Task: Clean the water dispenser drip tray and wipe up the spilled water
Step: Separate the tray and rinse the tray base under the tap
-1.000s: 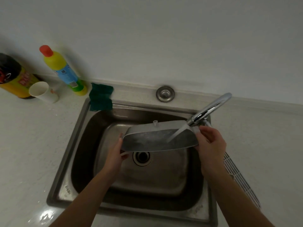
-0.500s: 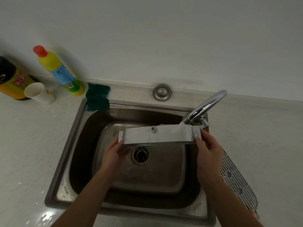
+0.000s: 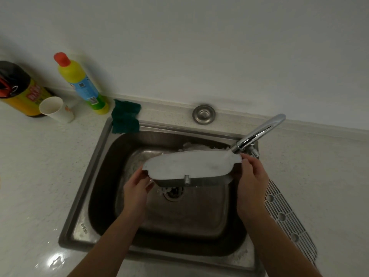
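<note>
I hold the grey drip tray (image 3: 187,164) over the steel sink (image 3: 83,188), turned bottom-up so its flat underside faces me and a small peg points toward me. My left hand (image 3: 137,184) grips its left end. My right hand (image 3: 252,180) grips its right end. Water runs from the chrome faucet (image 3: 257,134) onto the tray's right end. The tray's slotted white grille (image 3: 287,216) lies on the counter right of the sink.
A green cloth (image 3: 124,116) hangs over the sink's back left corner. Behind it stand a yellow cleaner bottle (image 3: 81,84), a white paper cup (image 3: 56,111) and a dark yellow-labelled bottle (image 3: 20,90). The drain (image 3: 172,192) is open. Wall close behind.
I have flipped the tray: a second ago its hollow side faced me under the stream, then it stood edge-on, and now its underside faces up under the water.
</note>
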`<state>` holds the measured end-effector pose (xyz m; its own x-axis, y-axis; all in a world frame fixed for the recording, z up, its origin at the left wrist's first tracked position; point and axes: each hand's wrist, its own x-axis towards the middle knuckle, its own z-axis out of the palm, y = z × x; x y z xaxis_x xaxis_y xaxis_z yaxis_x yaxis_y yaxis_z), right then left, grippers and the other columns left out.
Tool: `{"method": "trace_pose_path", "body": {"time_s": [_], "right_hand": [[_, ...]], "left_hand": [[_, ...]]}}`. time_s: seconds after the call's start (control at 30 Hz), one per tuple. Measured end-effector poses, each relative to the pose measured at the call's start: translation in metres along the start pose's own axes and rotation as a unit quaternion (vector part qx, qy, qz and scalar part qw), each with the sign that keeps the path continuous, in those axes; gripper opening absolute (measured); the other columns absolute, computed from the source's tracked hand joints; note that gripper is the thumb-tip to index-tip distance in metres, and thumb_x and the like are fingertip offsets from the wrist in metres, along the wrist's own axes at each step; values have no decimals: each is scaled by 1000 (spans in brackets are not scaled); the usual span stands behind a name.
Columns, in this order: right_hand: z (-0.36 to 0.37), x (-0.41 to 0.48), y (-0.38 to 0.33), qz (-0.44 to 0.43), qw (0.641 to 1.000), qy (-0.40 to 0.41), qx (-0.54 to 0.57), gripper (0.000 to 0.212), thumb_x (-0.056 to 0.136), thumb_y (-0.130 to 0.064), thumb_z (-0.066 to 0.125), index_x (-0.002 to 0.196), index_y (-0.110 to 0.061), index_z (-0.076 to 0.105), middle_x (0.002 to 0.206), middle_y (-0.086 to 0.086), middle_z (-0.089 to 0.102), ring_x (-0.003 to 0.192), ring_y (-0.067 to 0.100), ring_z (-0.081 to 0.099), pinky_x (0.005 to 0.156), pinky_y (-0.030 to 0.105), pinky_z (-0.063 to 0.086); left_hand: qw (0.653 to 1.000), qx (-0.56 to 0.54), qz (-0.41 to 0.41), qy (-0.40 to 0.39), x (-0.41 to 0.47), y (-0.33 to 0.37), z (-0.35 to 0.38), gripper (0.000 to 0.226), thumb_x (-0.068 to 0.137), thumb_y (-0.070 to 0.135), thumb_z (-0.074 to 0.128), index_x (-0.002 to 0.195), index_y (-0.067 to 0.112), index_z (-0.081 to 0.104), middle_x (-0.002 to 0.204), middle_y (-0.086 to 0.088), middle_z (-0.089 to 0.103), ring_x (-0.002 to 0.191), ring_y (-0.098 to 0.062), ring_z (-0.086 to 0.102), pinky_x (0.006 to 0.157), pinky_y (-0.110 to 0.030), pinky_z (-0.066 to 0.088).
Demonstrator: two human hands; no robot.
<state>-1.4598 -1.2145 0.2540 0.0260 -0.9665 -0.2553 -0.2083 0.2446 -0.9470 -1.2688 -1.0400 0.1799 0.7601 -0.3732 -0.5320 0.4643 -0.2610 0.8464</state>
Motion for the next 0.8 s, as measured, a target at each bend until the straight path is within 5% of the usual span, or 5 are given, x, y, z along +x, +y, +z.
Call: {"method": "trace_pose_path", "body": {"time_s": [0.17, 0.33, 0.47, 0.57, 0.8], "right_hand": [[-2, -3, -4, -87, 996, -14, -21, 16, 101, -11, 58, 103, -21, 70, 99, -17, 73, 89, -1, 68, 73, 10, 52], [-3, -2, 2, 94, 988, 47, 112, 22, 95, -9, 51, 103, -18, 69, 115, 1, 69, 112, 19, 62, 85, 33, 48], [-8, 10, 14, 197, 979, -54, 17, 41, 100, -40, 57, 132, -16, 59, 129, 19, 63, 105, 27, 62, 96, 59, 55], [-14, 14, 15, 284, 946, -153, -31, 57, 88, -69, 61, 128, -29, 55, 121, 9, 61, 110, 31, 64, 77, 55, 64], [-16, 20, 9, -3, 973, -131, -189, 23, 89, -50, 71, 101, -34, 62, 99, -9, 64, 87, 11, 65, 81, 41, 62]], "left_hand": [[984, -131, -118, 11, 4, -7, 6, 23, 103, 27, 60, 124, 21, 68, 122, -8, 75, 111, -25, 74, 86, -42, 63], [994, -67, -63, 62, 3, 5, 12, 23, 96, 34, 69, 99, 11, 65, 116, -7, 70, 113, -26, 68, 95, -47, 57], [996, -81, 31, 23, 0, 21, 5, 13, 94, 13, 70, 106, 17, 65, 115, 2, 72, 114, -22, 69, 87, -35, 59], [991, -107, 67, -37, 0, 32, -7, 36, 96, 9, 66, 129, 25, 63, 126, 8, 72, 114, -12, 71, 85, -29, 62], [984, -131, -93, -75, 4, 25, -3, 31, 103, 28, 59, 132, 22, 68, 134, -10, 70, 119, -23, 69, 91, -38, 57]]}}
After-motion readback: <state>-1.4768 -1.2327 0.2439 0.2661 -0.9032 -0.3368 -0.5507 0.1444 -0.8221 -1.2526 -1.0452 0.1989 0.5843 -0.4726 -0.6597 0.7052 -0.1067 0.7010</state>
